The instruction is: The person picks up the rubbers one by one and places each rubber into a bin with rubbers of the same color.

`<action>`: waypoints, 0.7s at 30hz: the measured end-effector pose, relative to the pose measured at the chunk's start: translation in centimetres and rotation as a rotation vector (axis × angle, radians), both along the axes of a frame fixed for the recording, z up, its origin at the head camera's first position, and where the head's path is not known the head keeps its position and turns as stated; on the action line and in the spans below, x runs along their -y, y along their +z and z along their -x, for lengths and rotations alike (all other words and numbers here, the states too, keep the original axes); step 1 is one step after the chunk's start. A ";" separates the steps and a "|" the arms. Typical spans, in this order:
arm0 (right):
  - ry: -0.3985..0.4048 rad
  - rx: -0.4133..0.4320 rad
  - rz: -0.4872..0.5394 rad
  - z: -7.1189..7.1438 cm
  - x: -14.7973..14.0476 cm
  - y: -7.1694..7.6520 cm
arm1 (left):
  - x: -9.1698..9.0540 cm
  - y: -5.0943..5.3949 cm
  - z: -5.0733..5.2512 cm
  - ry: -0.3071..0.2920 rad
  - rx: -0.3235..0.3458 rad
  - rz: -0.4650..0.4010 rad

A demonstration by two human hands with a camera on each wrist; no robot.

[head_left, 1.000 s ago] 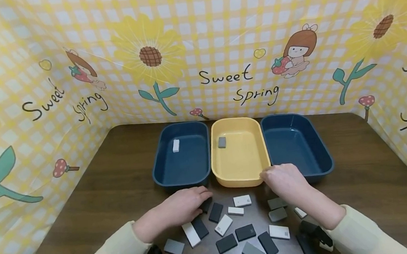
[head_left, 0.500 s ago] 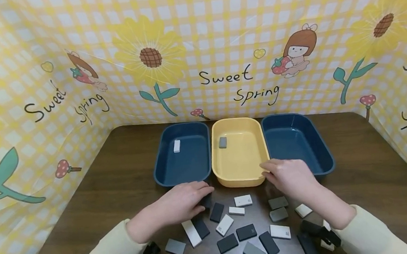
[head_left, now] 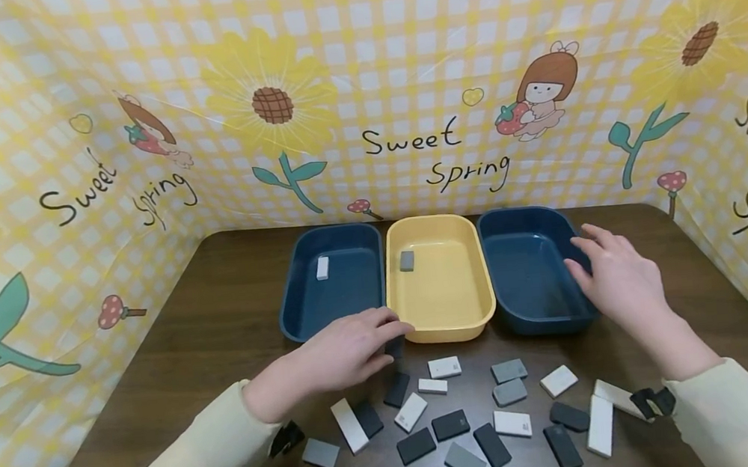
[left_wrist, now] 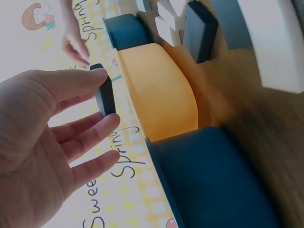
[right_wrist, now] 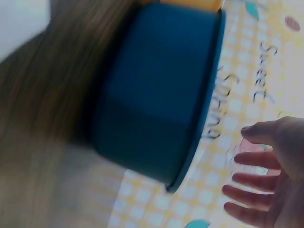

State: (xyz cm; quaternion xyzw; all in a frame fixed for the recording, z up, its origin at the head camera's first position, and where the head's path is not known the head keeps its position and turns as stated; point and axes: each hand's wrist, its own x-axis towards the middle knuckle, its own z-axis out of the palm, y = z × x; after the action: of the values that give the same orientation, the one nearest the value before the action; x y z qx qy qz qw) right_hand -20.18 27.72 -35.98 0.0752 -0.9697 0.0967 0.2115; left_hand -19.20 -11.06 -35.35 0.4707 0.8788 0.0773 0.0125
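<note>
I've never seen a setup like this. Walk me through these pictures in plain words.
There is no machine at work here, just a person's two bare hands. The wide picture comes from a camera on the head, looking forward and down; the other two come from cameras on each wrist.

On the brown table stand a left blue tray, a yellow tray and a right blue tray. Loose white, gray and dark pieces lie in front. One white block sits in the left blue tray, one gray block in the yellow.

The left hand pinches a dark block. The right hand, holding nothing, is by the right blue tray.
</note>
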 end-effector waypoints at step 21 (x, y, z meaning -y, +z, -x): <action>-0.204 0.364 -0.034 1.4 -2.5 -2.7 | -3.6 1.6 3.3 0.013 -0.005 0.056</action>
State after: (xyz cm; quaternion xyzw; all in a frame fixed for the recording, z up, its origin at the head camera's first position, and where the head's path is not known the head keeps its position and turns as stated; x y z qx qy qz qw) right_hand -21.59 30.21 -38.73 -0.0387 -0.9960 0.0704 0.0403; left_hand -22.47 -7.43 -33.75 0.4645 0.8838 0.0515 0.0228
